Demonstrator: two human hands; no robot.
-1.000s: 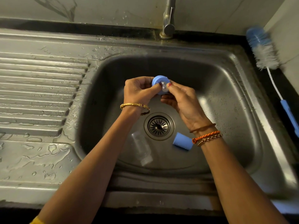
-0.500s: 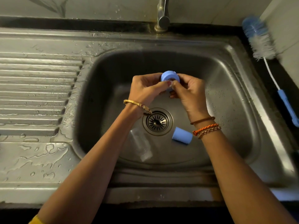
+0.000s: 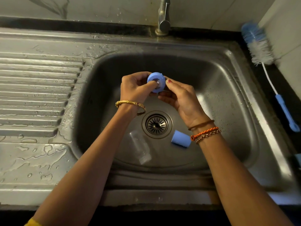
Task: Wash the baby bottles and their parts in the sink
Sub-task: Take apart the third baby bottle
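Bottle [image 3: 140,148], clear, lies on the sink [image 3: 228,82] floor left of the drain [image 3: 156,124]. Above the basin's middle, the left hand [image 3: 136,89] pinches a blue ring [image 3: 156,82], thumb pressed into its opening; the right hand [image 3: 180,97] pinches its other side. A blue cap [image 3: 180,139] lies right of the drain. A brush [image 3: 260,51] rests past the sink's right edge.
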